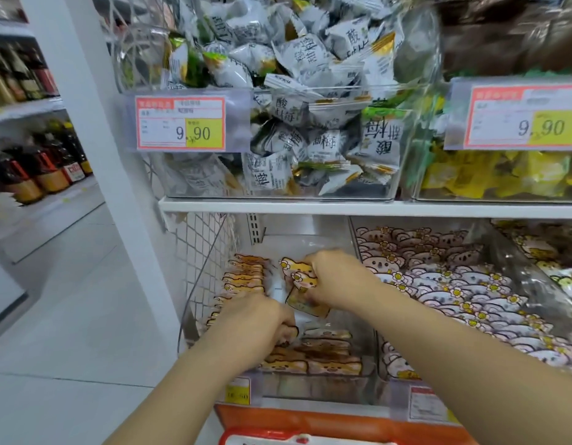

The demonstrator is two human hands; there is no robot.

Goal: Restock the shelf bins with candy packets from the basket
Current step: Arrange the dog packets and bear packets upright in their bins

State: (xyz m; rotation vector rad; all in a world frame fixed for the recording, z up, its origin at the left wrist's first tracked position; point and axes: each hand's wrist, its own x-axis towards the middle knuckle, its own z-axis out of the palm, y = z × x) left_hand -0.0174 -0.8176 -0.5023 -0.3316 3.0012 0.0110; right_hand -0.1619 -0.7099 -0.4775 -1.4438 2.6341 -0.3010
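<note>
1. Yellow-orange candy packets [300, 278], two or three, are pinched in the right hand [337, 281] over the clear bin [310, 388] at 6 o'clock.
2. Left hand [255, 329] grips the packet row [244, 277] at 7 o'clock with curled fingers.
3. Two price tags [181, 123], at 10 and 2 o'clock, read "9.90".

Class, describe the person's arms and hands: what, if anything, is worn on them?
The left forearm and right forearm are bare, no sleeves in view. The left hand and right hand wear no gloves; no watch, bracelet or ring shows.
</note>
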